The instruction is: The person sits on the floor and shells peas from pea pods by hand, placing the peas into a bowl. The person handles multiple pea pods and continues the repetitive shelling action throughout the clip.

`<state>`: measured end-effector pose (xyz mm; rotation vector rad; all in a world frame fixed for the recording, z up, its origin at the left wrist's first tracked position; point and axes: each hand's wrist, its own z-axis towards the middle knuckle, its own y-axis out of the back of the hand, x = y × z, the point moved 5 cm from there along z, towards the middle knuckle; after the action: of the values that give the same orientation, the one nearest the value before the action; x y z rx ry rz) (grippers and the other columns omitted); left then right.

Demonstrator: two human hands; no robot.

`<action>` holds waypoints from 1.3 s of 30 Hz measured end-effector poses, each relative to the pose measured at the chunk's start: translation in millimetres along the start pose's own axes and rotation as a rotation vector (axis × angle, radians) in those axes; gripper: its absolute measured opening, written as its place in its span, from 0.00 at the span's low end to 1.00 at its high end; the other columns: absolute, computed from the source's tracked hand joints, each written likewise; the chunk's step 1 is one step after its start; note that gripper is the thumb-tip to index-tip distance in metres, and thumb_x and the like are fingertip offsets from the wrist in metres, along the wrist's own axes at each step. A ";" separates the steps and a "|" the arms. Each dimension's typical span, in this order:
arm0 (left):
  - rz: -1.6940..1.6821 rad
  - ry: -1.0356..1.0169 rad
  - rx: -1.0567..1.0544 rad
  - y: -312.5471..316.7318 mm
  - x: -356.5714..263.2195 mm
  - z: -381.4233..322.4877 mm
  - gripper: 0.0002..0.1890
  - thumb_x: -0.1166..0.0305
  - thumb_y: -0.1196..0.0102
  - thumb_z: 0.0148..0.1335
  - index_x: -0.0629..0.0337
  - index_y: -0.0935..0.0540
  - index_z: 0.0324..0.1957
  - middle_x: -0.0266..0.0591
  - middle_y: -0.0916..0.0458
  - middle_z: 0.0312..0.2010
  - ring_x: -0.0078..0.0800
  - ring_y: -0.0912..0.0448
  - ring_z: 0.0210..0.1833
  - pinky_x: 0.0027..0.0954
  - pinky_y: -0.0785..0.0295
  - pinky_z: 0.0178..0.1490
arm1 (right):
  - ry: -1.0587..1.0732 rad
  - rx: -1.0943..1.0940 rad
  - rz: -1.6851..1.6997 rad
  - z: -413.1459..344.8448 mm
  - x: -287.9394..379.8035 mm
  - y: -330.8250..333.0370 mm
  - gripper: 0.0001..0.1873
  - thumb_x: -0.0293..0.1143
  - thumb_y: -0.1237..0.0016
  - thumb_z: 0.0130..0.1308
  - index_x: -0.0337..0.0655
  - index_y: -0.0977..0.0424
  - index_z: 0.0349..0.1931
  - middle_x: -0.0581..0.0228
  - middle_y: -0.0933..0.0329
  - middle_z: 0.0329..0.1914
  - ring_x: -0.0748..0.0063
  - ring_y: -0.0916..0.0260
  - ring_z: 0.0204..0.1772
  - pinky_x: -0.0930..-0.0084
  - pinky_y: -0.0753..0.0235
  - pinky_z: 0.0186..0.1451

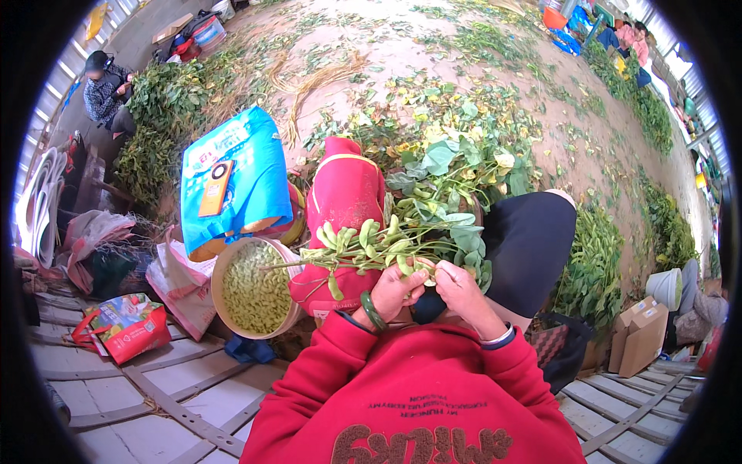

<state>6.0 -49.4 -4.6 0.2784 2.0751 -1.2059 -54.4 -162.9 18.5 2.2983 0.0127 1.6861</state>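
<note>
Cut bean plants (400, 246) with plump green pods lie across my lap, stems pointing left and leaves to the right. My left hand (397, 292), with a green bangle on its wrist, pinches a green bean pod (407, 268). Close beside it, my right hand (461, 296) has its thumb and fingertips closed at the pod's other end. The fingers partly hide the pod, so whether it is split cannot be told. To the left, a pale bucket (219, 293) holds many green beans or pods (255, 290).
A blue bag (237, 145) with an orange device (215, 188) on it stands beyond the bucket. Leaves (464, 116) litter the ground ahead. A red shopping bag (136, 336) lies left; cardboard boxes (640, 336) stand right. A person (107, 93) sits far left, others (632, 43) far right.
</note>
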 end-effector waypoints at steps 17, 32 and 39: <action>-0.012 0.162 -0.138 16.1 10.3 -9.2 0.08 0.67 0.58 0.65 0.58 0.28 0.31 0.30 0.36 0.14 0.16 0.43 0.12 0.19 0.50 0.17 | 0.224 -0.031 -0.340 59.2 55.7 -28.6 0.12 0.35 0.51 0.58 0.33 0.31 0.30 0.48 0.26 0.25 0.49 0.26 0.31 0.62 0.28 0.34; -0.144 0.076 -0.256 21.1 24.2 1.6 0.10 0.64 0.55 0.61 0.59 0.26 0.29 0.33 0.32 0.17 0.20 0.37 0.16 0.20 0.45 0.20 | 0.461 -0.138 -0.664 35.3 83.6 -62.1 0.11 0.39 0.53 0.60 0.41 0.36 0.33 0.56 0.29 0.28 0.53 0.27 0.29 0.61 0.28 0.29; 0.043 0.030 0.068 32.1 26.2 -5.5 0.09 0.66 0.53 0.59 0.61 0.25 0.31 0.33 0.28 0.20 0.17 0.35 0.18 0.18 0.45 0.20 | 0.378 -0.081 -0.373 45.7 68.8 -58.6 0.12 0.37 0.53 0.61 0.36 0.33 0.31 0.51 0.26 0.25 0.51 0.26 0.30 0.62 0.27 0.31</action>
<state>0.6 -31.6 -42.1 0.3729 2.0457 -1.2546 19.6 -104.9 56.3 1.7526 0.4153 1.8428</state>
